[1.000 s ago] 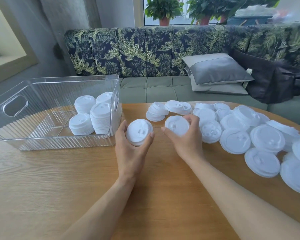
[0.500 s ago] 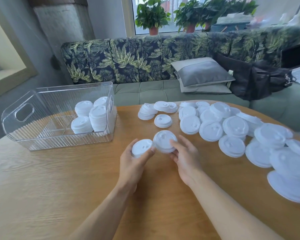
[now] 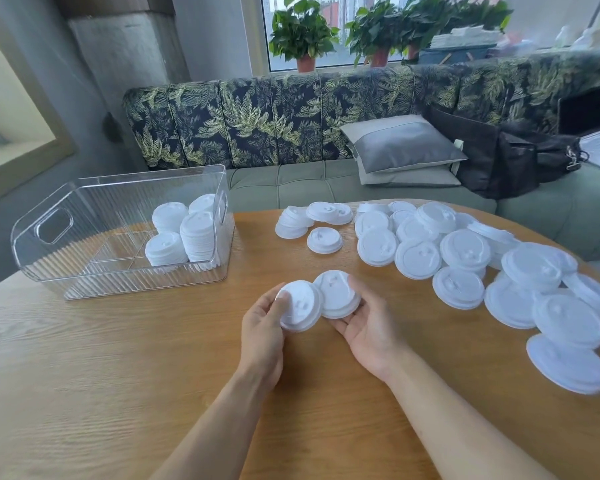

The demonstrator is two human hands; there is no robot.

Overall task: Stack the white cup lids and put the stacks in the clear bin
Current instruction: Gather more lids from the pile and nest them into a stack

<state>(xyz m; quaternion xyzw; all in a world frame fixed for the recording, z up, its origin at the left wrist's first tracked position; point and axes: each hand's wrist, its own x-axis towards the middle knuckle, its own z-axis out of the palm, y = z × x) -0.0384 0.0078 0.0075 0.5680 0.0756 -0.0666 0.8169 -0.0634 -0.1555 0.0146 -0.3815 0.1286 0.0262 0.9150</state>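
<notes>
You held a white lid in each hand above the near middle of the table (image 3: 118,358).
Your left hand (image 3: 262,327) gripped the left lid (image 3: 300,306) with curled fingers and thumb. Your right hand (image 3: 371,327), palm up, cupped the right lid (image 3: 338,294), and the lid edges overlapped. The clear bin (image 3: 49,244) stood far left, with stacks (image 3: 187,233) in its right end. Loose lids (image 3: 465,251) lay to the right.

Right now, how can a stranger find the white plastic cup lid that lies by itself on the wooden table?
On the round wooden table, look between the clear plastic bin at the left and the heap of white lids at the right. Before the small cluster at the far edge lies the white plastic cup lid. Unlike its neighbours, it overlaps no other lid.
</notes>
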